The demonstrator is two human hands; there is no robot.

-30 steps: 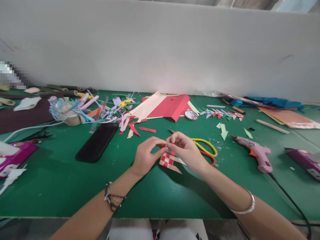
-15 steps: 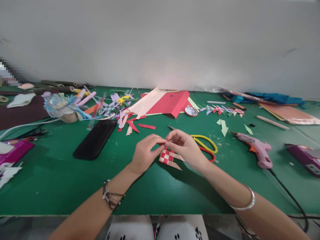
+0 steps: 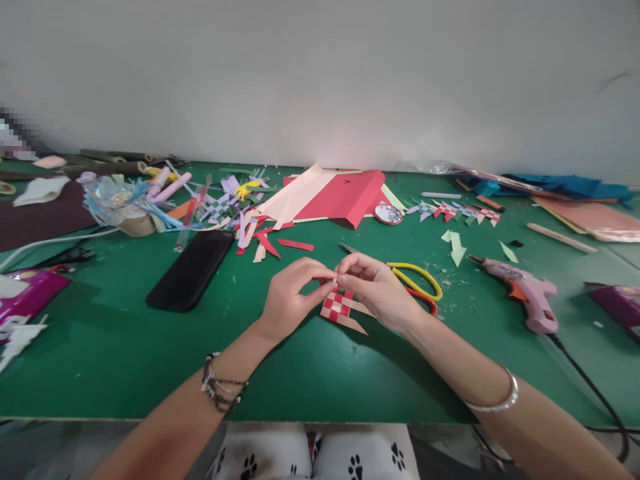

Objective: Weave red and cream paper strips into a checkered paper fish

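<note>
My left hand (image 3: 295,293) and my right hand (image 3: 373,287) meet fingertip to fingertip near the middle of the table. Both are closed in a pinch. A tiny pale speck shows between the fingertips, too small to name. Just below them is a red and cream woven paper piece (image 3: 335,308), with loose cream strips pointing right; its upper part is hidden by my fingers. Partly behind my right hand lies a pair of scissors (image 3: 425,288) with yellow and orange handles.
A black phone (image 3: 193,272) lies to the left, beside scattered paper strips (image 3: 295,245). Red paper (image 3: 357,193), a small round dish (image 3: 389,213) and a row of woven paper pieces (image 3: 445,211) lie behind. On the right is a pink glue gun (image 3: 523,287) with its cable.
My view has shifted slightly, so the table's things sit a little differently in the picture. Both hands keep their pinch at nearly the same place above the woven piece.
</note>
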